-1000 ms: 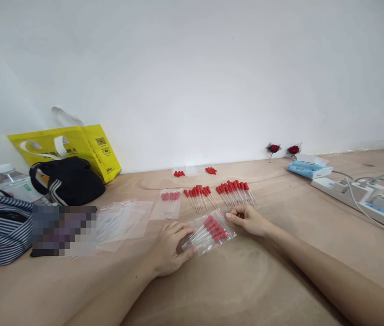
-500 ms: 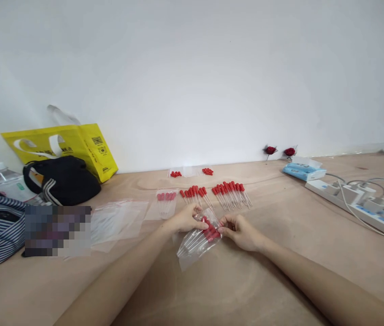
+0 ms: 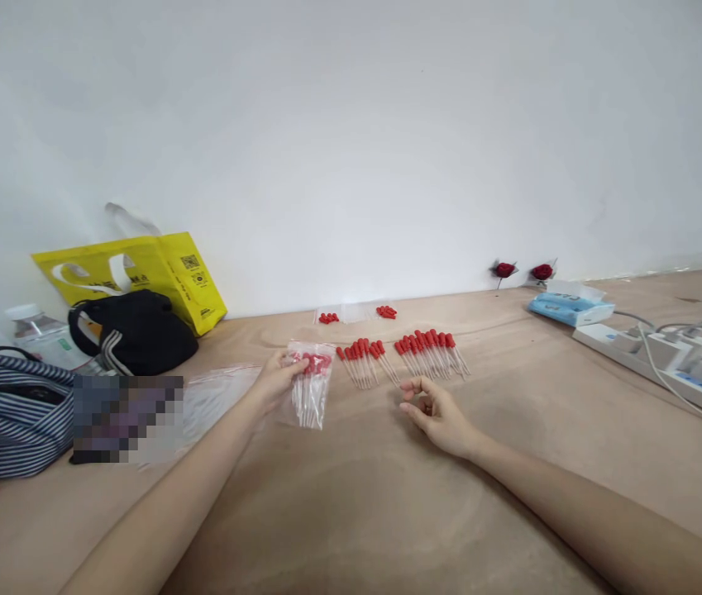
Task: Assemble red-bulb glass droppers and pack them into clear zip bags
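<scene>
My left hand (image 3: pixel 276 378) pinches the top of a clear zip bag of red-capped droppers (image 3: pixel 308 387), holding it upright just above the wooden table (image 3: pixel 388 512). Whether another filled bag lies behind it I cannot tell. My right hand (image 3: pixel 431 409) hovers empty to the right, fingers loosely curled and apart. Beyond both hands lie two loose rows of red-capped droppers (image 3: pixel 400 354). Near the wall sit two small bags of red caps (image 3: pixel 356 313). A stack of empty clear bags (image 3: pixel 214 401) lies left of my left hand.
At the left stand a yellow bag (image 3: pixel 140 268), a black bag (image 3: pixel 133 330), a striped bag (image 3: pixel 9 409) and a water bottle (image 3: pixel 40 335). At the right are a blue tissue pack (image 3: pixel 567 307), power strips with cables (image 3: pixel 666 355) and two red roses (image 3: pixel 521 270) by the wall.
My left hand carried the filled bag left and stood it upright. My right hand let go of the bag and now hovers empty.
</scene>
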`<state>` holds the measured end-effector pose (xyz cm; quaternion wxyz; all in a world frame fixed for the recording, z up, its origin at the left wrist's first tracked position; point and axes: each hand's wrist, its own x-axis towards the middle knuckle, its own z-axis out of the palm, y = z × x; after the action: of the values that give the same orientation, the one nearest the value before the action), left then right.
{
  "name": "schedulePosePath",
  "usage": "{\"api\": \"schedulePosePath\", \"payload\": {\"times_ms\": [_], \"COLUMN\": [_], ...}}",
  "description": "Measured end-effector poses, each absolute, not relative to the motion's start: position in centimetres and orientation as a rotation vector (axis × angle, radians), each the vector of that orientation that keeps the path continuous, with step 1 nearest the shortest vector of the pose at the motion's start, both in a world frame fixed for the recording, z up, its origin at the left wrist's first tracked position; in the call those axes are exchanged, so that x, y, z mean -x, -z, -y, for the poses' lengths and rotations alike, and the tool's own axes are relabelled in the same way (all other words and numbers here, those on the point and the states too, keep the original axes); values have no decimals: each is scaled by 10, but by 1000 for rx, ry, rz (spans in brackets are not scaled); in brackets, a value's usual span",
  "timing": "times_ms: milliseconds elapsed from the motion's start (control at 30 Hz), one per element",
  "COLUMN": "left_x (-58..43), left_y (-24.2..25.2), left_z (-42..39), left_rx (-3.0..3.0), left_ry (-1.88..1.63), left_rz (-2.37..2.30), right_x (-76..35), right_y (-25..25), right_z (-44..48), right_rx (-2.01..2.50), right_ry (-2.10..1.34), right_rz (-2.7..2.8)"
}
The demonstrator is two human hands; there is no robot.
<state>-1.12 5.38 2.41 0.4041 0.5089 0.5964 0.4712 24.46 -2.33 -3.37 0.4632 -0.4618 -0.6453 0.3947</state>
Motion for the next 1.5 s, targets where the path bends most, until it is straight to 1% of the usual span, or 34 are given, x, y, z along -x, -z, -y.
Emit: {"api": "schedulePosePath", "payload": {"times_ms": [200, 333, 433, 467, 533, 633, 700, 933, 1033, 1133, 1200, 1267, 1367, 1433, 1500], "left_x": [25, 43, 71, 81, 100, 118, 121, 122, 129, 129, 117, 93, 45, 16, -3], "left_y": [-19, -26, -30, -29, -23, -13, -8, -8, -16, -32, -40, -43, -34, -24, -17], "left_z": [-94, -77, -48, -38, -22, -8, -6, -7, -5, -1, 4, 11, 21, 25, 25], "left_rx": [-1392, -1644, -1822, -1882, -2131, -2115, -2064, -2033, -2026, -2058, -2133, -2263, -2487, -2611, -2685], "left_ry": [-1240, -1219, -1111, -1053, -725, -377, -281, -323, -506, -879, -981, -887, -521, -317, -239], "left_rz": [-1875, -2058, -2082, -2105, -2284, -2442, -2465, -2528, -2528, -2361, -2066, -1740, -1279, -1098, -1038], "right_x": [-247, -248, -248, -248, -248, -249, -249, -251, -252, -252, -252, -252, -253, -254, -255], "right_y": [33, 33, 34, 34, 35, 36, 36, 36, 35, 35, 36, 37, 38, 37, 36], "right_z": [24, 25, 25, 25, 24, 24, 24, 24, 24, 24, 24, 23, 21, 21, 22], "right_rx": [1170, 1185, 1182, 1176, 1166, 1167, 1174, 1180, 1182, 1170, 1167, 1171, 1172, 1170, 1174], "right_ry": [-945, -957, -952, -950, -948, -947, -933, -926, -916, -920, -922, -924, -937, -926, -874], "right_rz": [1584, 1582, 1611, 1622, 1642, 1663, 1679, 1701, 1708, 1712, 1710, 1705, 1698, 1710, 1743]}}
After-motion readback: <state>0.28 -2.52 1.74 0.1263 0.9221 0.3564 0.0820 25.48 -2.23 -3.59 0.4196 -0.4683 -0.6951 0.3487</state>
